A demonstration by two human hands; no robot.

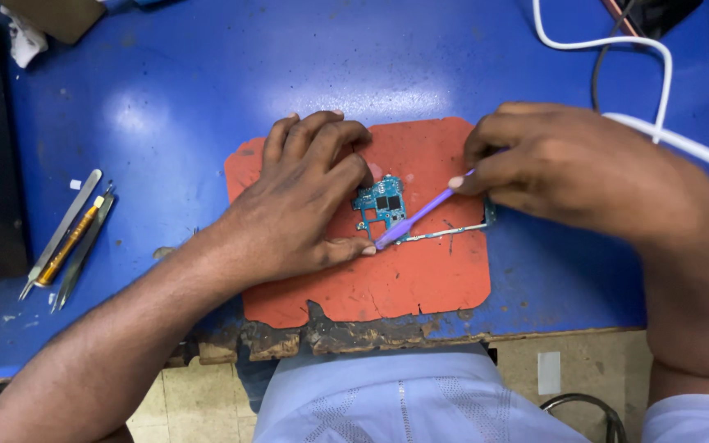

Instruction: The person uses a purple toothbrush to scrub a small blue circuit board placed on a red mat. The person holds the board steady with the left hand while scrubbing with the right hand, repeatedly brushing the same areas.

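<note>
At centre frame on the orange mat (420,287), the thin, light, brittle-looking circuit board (381,203) lies pinned flat by the left hand (305,197), fingers pressed together at its edges, while the right hand (568,168) pinches a purple brush (414,218).

I note no screens, no signs in view. Possible package: brown cardboard box corner (52,16) at top left edge of bench, mostly cut off, no print visible. Small white rectangular label or tape piece (548,373) on beige floor tile below bench edge, lower right. I find nothing else of this kind.
</note>
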